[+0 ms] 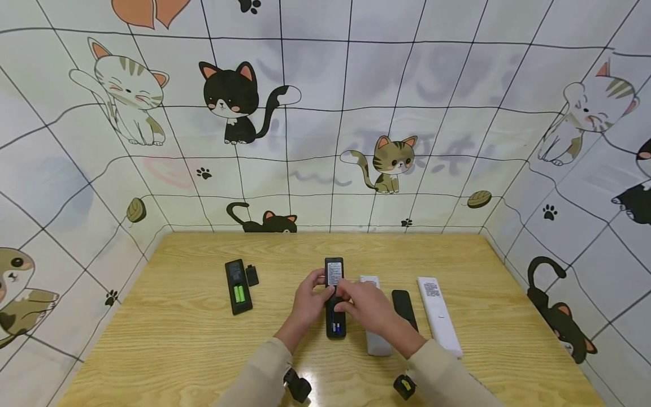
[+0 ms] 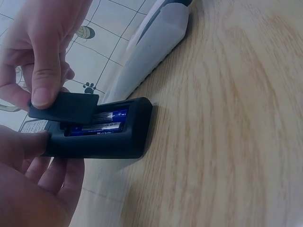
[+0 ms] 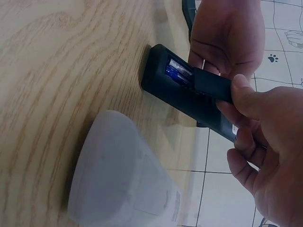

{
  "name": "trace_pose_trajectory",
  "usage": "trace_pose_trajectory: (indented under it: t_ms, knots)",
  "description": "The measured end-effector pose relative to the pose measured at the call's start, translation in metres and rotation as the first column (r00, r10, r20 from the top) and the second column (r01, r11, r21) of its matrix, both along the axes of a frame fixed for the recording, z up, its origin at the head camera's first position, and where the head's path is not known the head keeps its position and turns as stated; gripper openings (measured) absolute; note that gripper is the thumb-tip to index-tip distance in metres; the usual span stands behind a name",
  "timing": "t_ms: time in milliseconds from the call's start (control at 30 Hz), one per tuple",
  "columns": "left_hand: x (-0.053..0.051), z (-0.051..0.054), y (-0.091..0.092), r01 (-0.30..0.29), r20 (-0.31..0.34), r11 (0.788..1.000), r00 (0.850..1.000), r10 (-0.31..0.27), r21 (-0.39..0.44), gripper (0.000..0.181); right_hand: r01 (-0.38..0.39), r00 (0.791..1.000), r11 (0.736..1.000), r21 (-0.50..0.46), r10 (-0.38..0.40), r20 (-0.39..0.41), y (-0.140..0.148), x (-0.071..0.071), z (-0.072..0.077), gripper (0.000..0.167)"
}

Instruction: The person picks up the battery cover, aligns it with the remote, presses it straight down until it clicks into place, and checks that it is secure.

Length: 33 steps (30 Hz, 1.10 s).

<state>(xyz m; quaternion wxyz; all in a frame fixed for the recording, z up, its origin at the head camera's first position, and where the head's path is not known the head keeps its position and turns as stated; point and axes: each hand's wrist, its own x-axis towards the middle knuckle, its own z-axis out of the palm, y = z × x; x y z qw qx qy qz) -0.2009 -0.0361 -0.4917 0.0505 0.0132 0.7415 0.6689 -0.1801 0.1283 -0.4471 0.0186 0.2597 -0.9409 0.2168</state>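
Note:
My left hand (image 1: pixel 307 302) grips a black remote control (image 1: pixel 334 333) by its side, back face up, at the middle of the table. Two blue-and-silver batteries (image 2: pixel 106 124) lie in its uncovered battery bay. Between thumb and fingers my right hand (image 1: pixel 367 305) pinches the black battery cover (image 2: pixel 68 109), which sits over part of the bay, tilted in the left wrist view. In the right wrist view the same cover (image 3: pixel 211 84) overlaps the remote's back, leaving the batteries' ends in sight. Whether the cover touches the remote's rails cannot be made out.
To the left lies another black remote (image 1: pixel 235 277) with green batteries, its loose cover (image 1: pixel 252 275) beside it. Right of my hands are a white remote (image 1: pixel 378 343), a black one (image 1: pixel 403 308) and a longer white one (image 1: pixel 438 314). Cat-patterned cloth (image 1: pixel 315 130) walls the table (image 1: pixel 178 339).

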Motion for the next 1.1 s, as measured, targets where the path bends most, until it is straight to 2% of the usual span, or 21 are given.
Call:
trace_pose_trajectory:
  t_ms: [300,633,900,1100]
  knots:
    - [0.0,0.0,-0.001,0.007,0.001,1.0,1.0,-0.007,-0.013,0.044,-0.043,0.999,0.999,0.001,0.043,0.0,-0.001,-0.001,-0.006,0.019]
    - [-0.001,-0.002,0.0,0.006,-0.007,1.0,1.0,-0.006,0.008,0.041,-0.048,0.996,0.997,0.058,0.051,-0.067,-0.002,0.001,-0.011,0.022]
    - [-0.001,-0.003,0.0,-0.011,-0.026,1.0,1.0,0.011,-0.024,0.041,-0.089,0.983,0.993,0.084,0.101,-0.153,-0.001,0.003,-0.02,0.024]
    - [-0.001,-0.004,-0.001,-0.005,-0.018,1.0,1.0,0.005,-0.02,0.042,-0.082,0.981,0.989,0.123,0.101,-0.163,-0.002,0.003,-0.024,0.025]
